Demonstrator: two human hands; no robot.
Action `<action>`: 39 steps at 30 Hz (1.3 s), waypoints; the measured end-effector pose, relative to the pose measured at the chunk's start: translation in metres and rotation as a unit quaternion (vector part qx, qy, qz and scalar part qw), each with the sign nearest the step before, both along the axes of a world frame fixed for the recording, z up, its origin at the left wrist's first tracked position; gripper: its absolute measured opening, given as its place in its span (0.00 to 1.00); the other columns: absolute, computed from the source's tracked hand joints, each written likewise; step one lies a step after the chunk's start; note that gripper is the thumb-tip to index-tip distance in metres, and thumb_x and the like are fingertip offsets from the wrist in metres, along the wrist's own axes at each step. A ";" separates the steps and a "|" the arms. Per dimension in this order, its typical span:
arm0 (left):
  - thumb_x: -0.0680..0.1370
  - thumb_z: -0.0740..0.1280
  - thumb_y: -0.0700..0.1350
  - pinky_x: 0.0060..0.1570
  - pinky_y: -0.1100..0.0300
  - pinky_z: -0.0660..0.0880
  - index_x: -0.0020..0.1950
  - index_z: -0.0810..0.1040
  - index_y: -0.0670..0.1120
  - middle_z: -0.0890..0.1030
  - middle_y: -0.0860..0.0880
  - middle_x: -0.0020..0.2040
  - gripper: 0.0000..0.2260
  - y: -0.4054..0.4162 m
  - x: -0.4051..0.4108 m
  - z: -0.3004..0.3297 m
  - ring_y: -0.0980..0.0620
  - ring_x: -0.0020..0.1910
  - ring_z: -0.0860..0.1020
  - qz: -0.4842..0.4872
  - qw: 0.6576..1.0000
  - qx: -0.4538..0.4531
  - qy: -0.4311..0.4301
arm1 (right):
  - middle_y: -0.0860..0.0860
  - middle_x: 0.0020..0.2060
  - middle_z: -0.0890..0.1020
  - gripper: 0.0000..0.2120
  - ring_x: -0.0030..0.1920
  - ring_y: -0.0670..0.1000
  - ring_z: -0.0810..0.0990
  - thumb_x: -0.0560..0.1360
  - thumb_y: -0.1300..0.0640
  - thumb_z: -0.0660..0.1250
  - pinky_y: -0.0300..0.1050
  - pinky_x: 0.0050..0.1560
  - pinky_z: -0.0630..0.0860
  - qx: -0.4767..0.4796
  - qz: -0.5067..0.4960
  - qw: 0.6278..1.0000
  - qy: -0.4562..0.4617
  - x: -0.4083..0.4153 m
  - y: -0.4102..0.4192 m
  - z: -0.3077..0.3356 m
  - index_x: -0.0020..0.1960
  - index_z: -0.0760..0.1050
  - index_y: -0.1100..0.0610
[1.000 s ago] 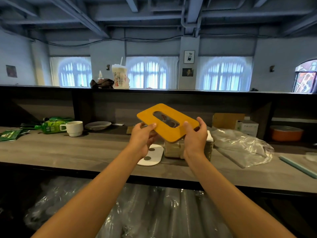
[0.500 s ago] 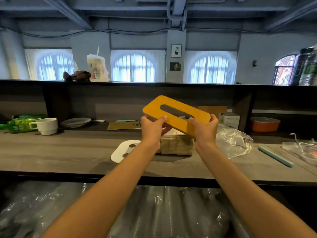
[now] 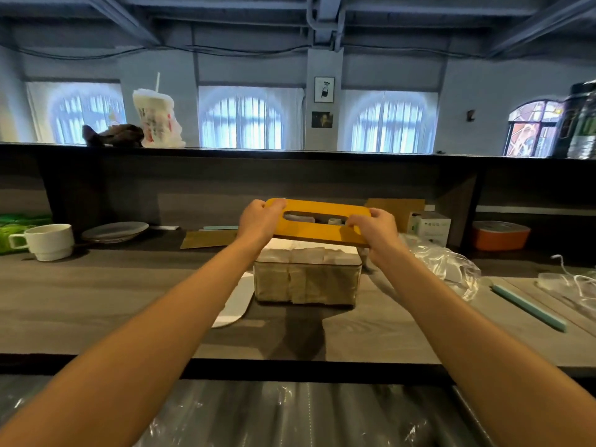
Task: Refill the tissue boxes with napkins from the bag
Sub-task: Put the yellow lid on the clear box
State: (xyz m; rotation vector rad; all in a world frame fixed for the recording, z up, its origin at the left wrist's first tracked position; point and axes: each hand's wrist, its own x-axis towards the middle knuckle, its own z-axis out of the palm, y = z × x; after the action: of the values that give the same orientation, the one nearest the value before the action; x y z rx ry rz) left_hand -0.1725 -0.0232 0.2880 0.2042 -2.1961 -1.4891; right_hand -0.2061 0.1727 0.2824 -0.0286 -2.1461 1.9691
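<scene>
Both our left hand [image 3: 261, 221] and right hand [image 3: 375, 229] pinch the yellow lid [image 3: 319, 232] by its ends, level just above the napkin-filled tissue box [image 3: 306, 282], so its slot seats squarely.

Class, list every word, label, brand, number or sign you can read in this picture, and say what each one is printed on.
No text here can be read for certain.
Paper cup in a bag on the top ledge: red and dark print, too blurred to read.
Small white carton: green marks, too small to read.
Green packet at the left edge: print blurred.
Framed pictures on the pillar: no legible words.
</scene>
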 end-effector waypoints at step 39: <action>0.84 0.52 0.59 0.72 0.43 0.59 0.79 0.59 0.51 0.62 0.43 0.77 0.25 -0.027 -0.056 -0.041 0.40 0.74 0.60 -0.137 0.859 -0.442 -0.221 | 0.52 0.79 0.57 0.24 0.77 0.56 0.56 0.85 0.46 0.48 0.55 0.75 0.55 0.595 0.195 0.780 0.002 -0.053 -0.016 -0.030 0.79 0.55 0.52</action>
State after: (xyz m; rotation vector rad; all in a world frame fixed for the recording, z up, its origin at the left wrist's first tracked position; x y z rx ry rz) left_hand -0.2286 -0.0505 0.2466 -0.0976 -3.1419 -0.4064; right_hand -0.2594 0.1570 0.2525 0.6562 -3.1232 0.3565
